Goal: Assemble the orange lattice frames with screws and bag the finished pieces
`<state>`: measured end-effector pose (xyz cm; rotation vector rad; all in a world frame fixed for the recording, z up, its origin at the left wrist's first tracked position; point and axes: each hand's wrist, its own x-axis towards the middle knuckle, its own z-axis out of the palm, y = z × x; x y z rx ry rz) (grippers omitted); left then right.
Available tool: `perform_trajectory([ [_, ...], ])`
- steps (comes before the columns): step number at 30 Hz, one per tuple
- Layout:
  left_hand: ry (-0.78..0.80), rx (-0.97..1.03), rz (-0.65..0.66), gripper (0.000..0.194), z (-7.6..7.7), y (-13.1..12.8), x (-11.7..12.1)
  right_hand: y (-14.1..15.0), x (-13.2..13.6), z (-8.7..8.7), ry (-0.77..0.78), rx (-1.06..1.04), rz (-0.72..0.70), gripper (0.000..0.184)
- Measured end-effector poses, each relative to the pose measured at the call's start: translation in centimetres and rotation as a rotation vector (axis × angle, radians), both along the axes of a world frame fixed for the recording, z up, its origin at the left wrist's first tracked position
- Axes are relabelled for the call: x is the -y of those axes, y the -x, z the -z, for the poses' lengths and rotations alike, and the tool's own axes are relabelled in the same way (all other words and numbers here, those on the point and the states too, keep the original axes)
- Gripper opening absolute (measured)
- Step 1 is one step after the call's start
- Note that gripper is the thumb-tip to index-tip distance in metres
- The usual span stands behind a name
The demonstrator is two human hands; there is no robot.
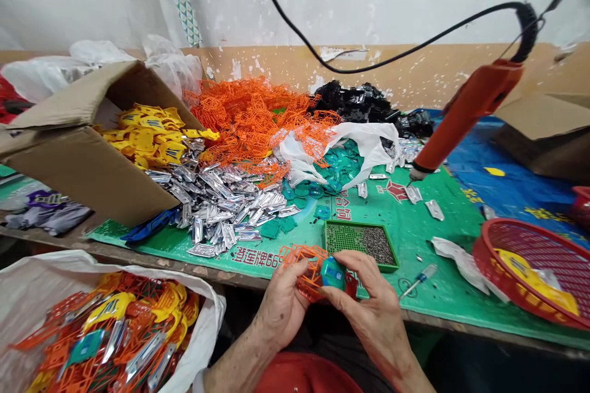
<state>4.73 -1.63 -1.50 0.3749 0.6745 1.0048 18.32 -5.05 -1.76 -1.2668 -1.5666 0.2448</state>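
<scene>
Red clothing [304,374] shows at the bottom edge, between 2 bare forearms [242,347]. The left hand [281,299] is closed on an orange frame [312,271], thumb on its near side. The right hand [371,291] pinches a teal piece [332,273] between thumb and fingers, right beside the frame (whether the 2 parts touch, I cannot tell). Both parts are at the table's near edge, near a green tray [342,237] with small screws [378,244] in its right half. At lower left, a white sack [214,310] holds mixed coloured parts [106,331]. Metal plates [221,206] lie heaped beside a cardboard box [78,166] of yellow pieces [152,141]. On the right, a red power screwdriver [468,120] hangs tilted above the green table cover [410,245].
</scene>
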Motion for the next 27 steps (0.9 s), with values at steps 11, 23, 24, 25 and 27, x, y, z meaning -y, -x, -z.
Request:
perform_trajectory([
  [11, -0.019, 0.002, -0.022, 0.019, 0.2, -0.3, 0.0, 0.8, -0.1, 1.4, 0.042, 0.072, 0.012, 0.038],
  [23, 0.036, -0.014, 0.002, 0.02, -0.3, 0.1, 0.3, 1.2, -0.3, 1.4, 0.172, -0.011, 0.009, 0.036],
  [24, 0.033, -0.015, 0.007, 0.02, -0.3, 0.2, 0.4, 1.3, -0.3, 1.4, 0.178, -0.017, 0.005, 0.035],
  [25, 0.028, -0.017, 0.015, 0.02, -0.2, 0.2, 0.4, 1.4, -0.3, 1.4, 0.184, -0.023, 0.0, 0.035],
  [27, 0.01, -0.024, 0.027, 0.023, -0.1, 0.3, 0.5, 1.6, -0.2, 1.4, 0.189, -0.035, -0.011, 0.034],
])
